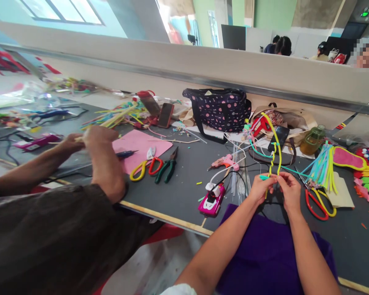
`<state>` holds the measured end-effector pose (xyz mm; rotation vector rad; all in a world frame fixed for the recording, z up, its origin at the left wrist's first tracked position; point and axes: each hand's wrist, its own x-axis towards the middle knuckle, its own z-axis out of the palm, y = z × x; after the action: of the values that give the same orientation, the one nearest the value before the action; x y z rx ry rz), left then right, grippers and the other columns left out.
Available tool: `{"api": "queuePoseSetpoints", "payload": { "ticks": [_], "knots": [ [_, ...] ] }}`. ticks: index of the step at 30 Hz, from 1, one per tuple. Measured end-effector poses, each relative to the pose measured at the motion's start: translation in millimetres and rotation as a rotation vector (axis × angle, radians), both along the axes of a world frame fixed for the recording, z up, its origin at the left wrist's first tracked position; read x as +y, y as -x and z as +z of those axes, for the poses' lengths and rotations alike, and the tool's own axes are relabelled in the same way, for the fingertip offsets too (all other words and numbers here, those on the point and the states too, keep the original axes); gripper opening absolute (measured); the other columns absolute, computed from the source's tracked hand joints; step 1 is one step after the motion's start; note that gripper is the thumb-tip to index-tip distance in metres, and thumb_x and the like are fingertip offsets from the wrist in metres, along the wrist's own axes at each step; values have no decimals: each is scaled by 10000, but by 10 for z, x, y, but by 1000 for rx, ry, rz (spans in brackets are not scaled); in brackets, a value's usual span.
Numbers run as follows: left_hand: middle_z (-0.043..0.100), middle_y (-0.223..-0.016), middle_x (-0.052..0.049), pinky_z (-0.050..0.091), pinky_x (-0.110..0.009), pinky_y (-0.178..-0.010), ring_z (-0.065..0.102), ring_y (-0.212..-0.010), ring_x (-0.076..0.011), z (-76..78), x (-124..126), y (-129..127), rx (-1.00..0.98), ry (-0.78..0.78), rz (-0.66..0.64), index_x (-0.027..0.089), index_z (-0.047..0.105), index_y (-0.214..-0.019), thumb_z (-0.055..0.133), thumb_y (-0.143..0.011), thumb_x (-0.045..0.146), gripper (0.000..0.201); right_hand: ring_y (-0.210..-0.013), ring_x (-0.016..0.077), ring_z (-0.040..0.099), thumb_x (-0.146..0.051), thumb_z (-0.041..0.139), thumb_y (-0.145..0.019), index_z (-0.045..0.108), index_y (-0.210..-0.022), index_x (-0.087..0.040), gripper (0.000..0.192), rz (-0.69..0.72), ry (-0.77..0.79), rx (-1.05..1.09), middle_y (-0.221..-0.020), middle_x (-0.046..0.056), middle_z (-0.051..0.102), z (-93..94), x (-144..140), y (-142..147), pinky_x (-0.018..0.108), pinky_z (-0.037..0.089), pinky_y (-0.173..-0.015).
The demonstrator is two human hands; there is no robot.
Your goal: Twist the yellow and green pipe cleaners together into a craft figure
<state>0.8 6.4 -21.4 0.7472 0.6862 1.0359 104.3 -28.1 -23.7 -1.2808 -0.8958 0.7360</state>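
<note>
In front of me, above a dark purple cloth (264,250), both hands work close together on a yellow pipe cleaner (277,135). My left hand (262,189) is closed on its twisted section, with a bit of teal sticking out by the fingers. My right hand (289,189) pinches the other side of the yellow length, which arches up in a tall loop and bends back down. Thin teal pipe cleaners (261,152) cross behind the loop. Right of my hands lie red-and-yellow-handled scissors (317,205) and a bundle of teal and yellow pipe cleaners (324,170).
Left of my hands are a magenta power strip (213,200), a pink glue gun (226,162) and cables. Further left lie scissors (147,164), green-handled pliers (167,167) and pink paper (132,143). A co-worker's arm (106,164) reaches over the table. A patterned bag (219,110) and bottle (313,139) stand behind.
</note>
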Motion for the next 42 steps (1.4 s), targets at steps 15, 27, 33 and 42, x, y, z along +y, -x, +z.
{"api": "queuePoseSetpoints", "payload": {
  "ticks": [15, 27, 33, 42],
  "knots": [
    [559, -556, 12, 309, -177, -352, 363, -394, -23, 5, -4, 1, -13, 46, -54, 72, 684, -712, 783, -552, 264, 269, -543, 95, 480, -394, 709, -681, 654, -820, -146, 290, 24, 27, 65, -709, 12, 627, -2, 10, 4, 206, 356, -461],
    [548, -573, 20, 306, -175, -344, 370, -401, -23, -11, 10, 6, -16, 57, -81, 75, 665, -707, 787, -553, 252, 265, -490, 58, 411, -408, 758, -632, 621, -784, -171, 313, 144, 96, 280, -672, -27, 564, 16, 13, -18, 167, 269, -399],
    [541, -557, 20, 315, -180, -343, 370, -396, -27, -28, 6, 1, -19, 47, -93, 75, 667, -700, 791, -552, 259, 267, -472, 48, 380, -374, 793, -603, 627, -756, -175, 301, 230, 125, 432, -625, -42, 526, 58, 7, -44, 159, 256, -381],
    [550, -559, 19, 315, -185, -354, 382, -394, -29, -36, 3, -7, -10, 48, -77, 76, 675, -728, 791, -546, 260, 284, -473, 65, 400, -417, 764, -630, 611, -768, -194, 304, 209, 128, 339, -633, -43, 536, 11, 16, -58, 180, 271, -393]
  ]
}}
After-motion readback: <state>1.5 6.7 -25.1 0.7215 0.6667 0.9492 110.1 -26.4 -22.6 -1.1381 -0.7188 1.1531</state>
